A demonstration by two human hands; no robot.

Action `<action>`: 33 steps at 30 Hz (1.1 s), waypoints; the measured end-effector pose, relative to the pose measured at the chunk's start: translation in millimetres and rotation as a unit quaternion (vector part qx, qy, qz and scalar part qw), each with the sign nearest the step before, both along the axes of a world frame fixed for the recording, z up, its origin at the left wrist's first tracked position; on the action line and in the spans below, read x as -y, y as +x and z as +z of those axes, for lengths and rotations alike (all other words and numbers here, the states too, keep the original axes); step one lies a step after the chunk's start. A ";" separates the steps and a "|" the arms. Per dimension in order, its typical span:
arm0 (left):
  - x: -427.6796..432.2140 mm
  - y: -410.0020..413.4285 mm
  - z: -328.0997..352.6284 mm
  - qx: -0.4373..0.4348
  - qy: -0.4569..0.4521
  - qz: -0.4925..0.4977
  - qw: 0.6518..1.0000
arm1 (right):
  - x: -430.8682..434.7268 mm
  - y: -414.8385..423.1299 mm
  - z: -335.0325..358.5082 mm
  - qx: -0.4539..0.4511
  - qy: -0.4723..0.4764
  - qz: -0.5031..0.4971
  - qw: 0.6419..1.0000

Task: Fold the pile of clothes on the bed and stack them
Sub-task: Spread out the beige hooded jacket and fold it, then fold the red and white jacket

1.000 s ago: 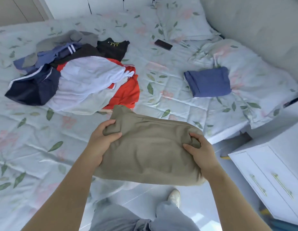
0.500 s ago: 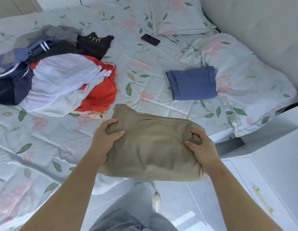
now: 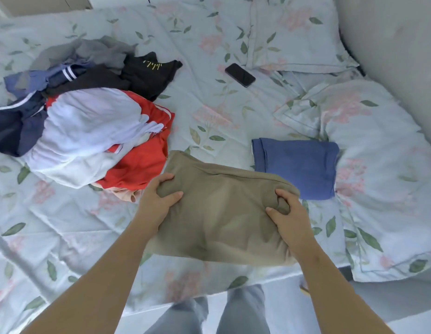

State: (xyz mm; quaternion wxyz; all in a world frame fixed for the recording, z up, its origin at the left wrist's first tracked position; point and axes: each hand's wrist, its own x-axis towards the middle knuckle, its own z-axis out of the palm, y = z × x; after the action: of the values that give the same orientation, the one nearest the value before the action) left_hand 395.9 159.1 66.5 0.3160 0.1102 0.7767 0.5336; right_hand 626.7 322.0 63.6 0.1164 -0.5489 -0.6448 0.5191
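Down at the bottom of the frame, the person's grey trouser legs (image 3: 233, 312) stand at the near edge of the bed (image 3: 65, 225), and both bare forearms reach up from the lower corners.

Centre frame, there's the folded khaki garment (image 3: 221, 220), a thick rectangular bundle over the flowered bedding near the bed's edge. The left hand (image 3: 156, 201) grips its left end, with the fingers (image 3: 165, 177) curled over the top edge and the thumb pressed onto the upper face. The right hand (image 3: 288, 213) matches it on the right end, its fingers (image 3: 282, 192) clenched into a bunch of cloth, thumb on top. Whether the bundle rests on the bed or hangs just above it, I can't tell.

Just beyond, right of centre, a folded blue garment (image 3: 296, 167) lies flat on the bedding; the khaki bundle's far right corner overlaps its near left corner in this view.

Over on the left, the unfolded pile of clothes (image 3: 89, 131): red, white, navy, grey and black pieces heaped together, its red edge just beside the khaki bundle.

Further up, a dark phone (image 3: 240, 75) lies alone on the cover, and a flowered pillow (image 3: 294, 32) sits at upper right.
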 end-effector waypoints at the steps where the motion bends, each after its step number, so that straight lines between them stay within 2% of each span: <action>1: -11.5 -3.0 -2.4 -0.011 -0.005 0.014 1.000 | -16.8 -8.7 -3.2 -0.001 0.004 0.014 1.000; 12: -68.2 -37.3 -34.0 -0.083 -0.084 0.166 0.979 | -137.7 -112.9 -43.2 -0.008 0.009 0.178 0.984; 15: -74.3 -53.5 -53.8 -0.062 -0.171 0.075 0.980 | -153.1 -126.3 -60.4 0.035 -0.044 0.208 0.977; 17: -77.4 -60.9 -67.9 -0.025 -0.327 -0.011 0.945 | -156.9 -130.1 -69.7 0.127 -0.103 0.227 0.960; 19: -78.9 -63.2 -74.4 -0.032 -0.429 -0.065 0.901 | -153.5 -131.0 -76.4 0.209 -0.077 0.253 0.941; 23: -80.2 -55.2 -71.1 -0.148 -0.424 -0.122 0.885 | -133.2 -136.6 -73.5 0.222 -0.024 0.283 0.933; 26: -76.0 -44.9 -59.6 -0.222 -0.448 -0.183 0.846 | -116.2 -144.9 -64.2 0.228 0.011 0.335 0.914; 29: -62.0 -41.8 -47.5 -0.259 -0.462 -0.223 0.818 | -96.7 -156.9 -49.4 0.209 0.053 0.383 0.898; 33: -29.3 -48.1 -28.7 -0.275 -0.450 -0.214 0.823 | -61.2 -176.4 -26.3 0.208 0.075 0.431 0.875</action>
State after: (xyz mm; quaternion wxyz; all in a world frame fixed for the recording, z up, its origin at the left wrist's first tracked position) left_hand 347.8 188.4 37.8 0.2101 0.2612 0.9421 -0.0080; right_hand 450.3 383.2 37.3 -0.2150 -0.3016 -0.8637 0.3417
